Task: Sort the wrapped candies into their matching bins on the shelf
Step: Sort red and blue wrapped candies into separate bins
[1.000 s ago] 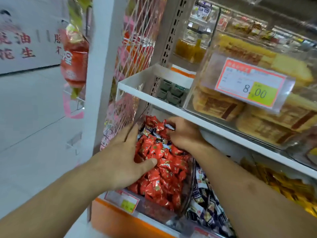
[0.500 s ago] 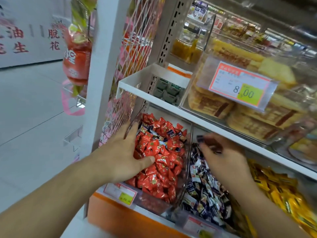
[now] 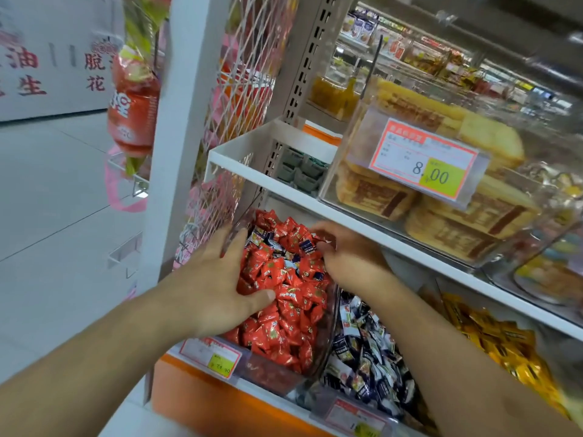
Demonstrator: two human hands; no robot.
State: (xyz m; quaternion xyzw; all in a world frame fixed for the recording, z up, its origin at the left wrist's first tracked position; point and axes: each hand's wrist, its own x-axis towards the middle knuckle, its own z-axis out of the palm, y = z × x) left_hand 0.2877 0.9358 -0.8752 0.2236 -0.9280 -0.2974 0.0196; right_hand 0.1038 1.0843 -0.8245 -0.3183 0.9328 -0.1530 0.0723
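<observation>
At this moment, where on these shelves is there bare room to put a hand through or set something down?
Free: the gap above the red candies, under the white upper shelf, between the left hand and right hand. Crowded: the dark candy bin, yellow candy bin and cake box are heaped full.

Right hand (image 3: 347, 257) fingers (image 3: 325, 246) buried among red candies (image 3: 284, 298); yellow candies (image 3: 504, 351) blurred.

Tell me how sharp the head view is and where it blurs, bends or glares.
Head view: sharpest mid-frame on the red candies, left hand and right hand; the hanging red packet and far shelves smear; wide-angle distortion tilts the shelf edge; soft glare sits on the clear bin by the price tag.
</observation>
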